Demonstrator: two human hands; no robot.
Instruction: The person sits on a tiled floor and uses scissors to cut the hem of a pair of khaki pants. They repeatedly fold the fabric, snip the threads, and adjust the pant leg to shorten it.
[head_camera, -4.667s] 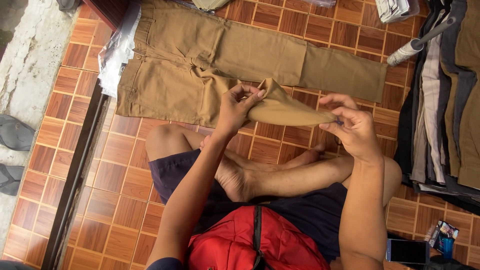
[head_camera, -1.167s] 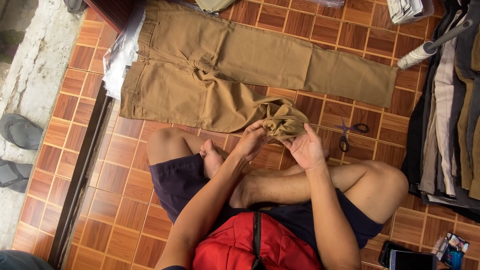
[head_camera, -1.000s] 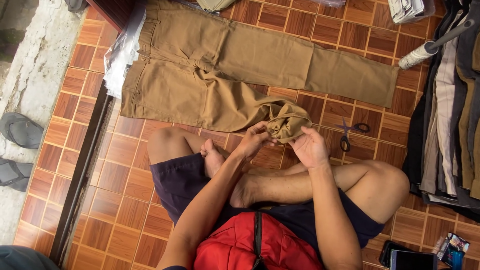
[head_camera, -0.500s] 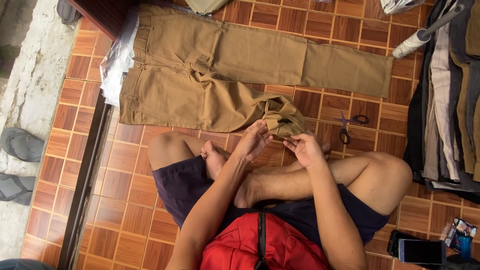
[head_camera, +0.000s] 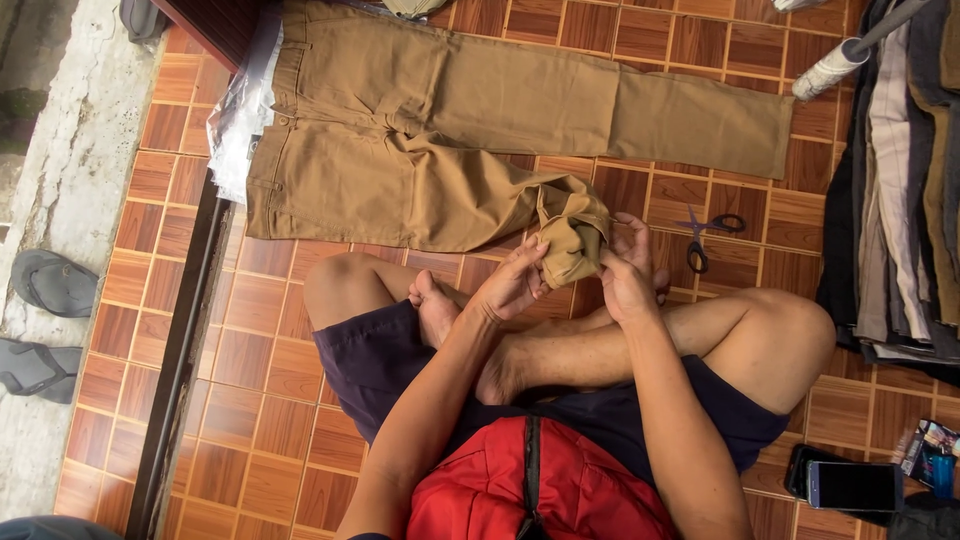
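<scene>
Two grips (head_camera: 575, 270), one trousers (head_camera: 420, 140)

Seated cross-legged on the tiled floor (head_camera: 250, 330), the person pinched the bunched hem of the tan trousers (head_camera: 440, 130) between left hand (head_camera: 512, 285) and right hand (head_camera: 628, 272), scissors (head_camera: 705, 235) lying just beside.

Trouser hem (head_camera: 572, 232) bunched between hands; needle and thread too small to tell. Hanging clothes (head_camera: 905, 180) cut off at right edge.

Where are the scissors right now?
In the head view, the scissors lie on the tiled floor right of the right hand, below the trousers leg.
</scene>
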